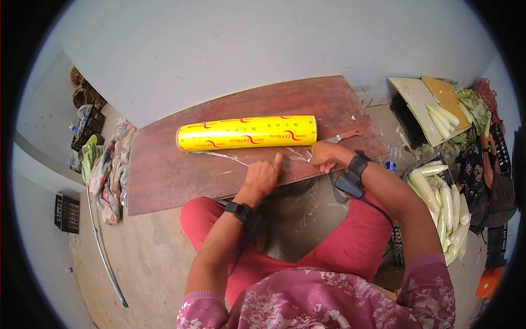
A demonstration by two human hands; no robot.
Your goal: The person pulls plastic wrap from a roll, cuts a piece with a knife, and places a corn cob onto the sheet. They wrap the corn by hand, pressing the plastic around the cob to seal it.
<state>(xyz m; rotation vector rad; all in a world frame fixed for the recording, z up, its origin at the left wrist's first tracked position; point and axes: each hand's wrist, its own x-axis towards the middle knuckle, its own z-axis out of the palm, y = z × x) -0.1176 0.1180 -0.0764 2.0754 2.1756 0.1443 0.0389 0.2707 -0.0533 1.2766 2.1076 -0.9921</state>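
A yellow roll of cling film (246,133) with red and green print lies across the low reddish board. Clear film (227,158) comes off its near side and stretches toward both hands. My left hand (264,174) is closed at the film's edge, just in front of the roll, its thumb sticking out; its fingertips are hidden. My right hand (326,156) is closed in a pinch on the bunched film near the roll's right end. Just beyond it lies a knife (345,136) with a reddish handle, its blade partly behind my hand.
The reddish board (164,181) sits against the wall, over my knees. At right are a pile of wrapped pale vegetables (441,203), a bottle (390,165) and another person's arm (487,159). Bundled cloth (112,170), a pole (104,252) and a black crate (67,213) are at left.
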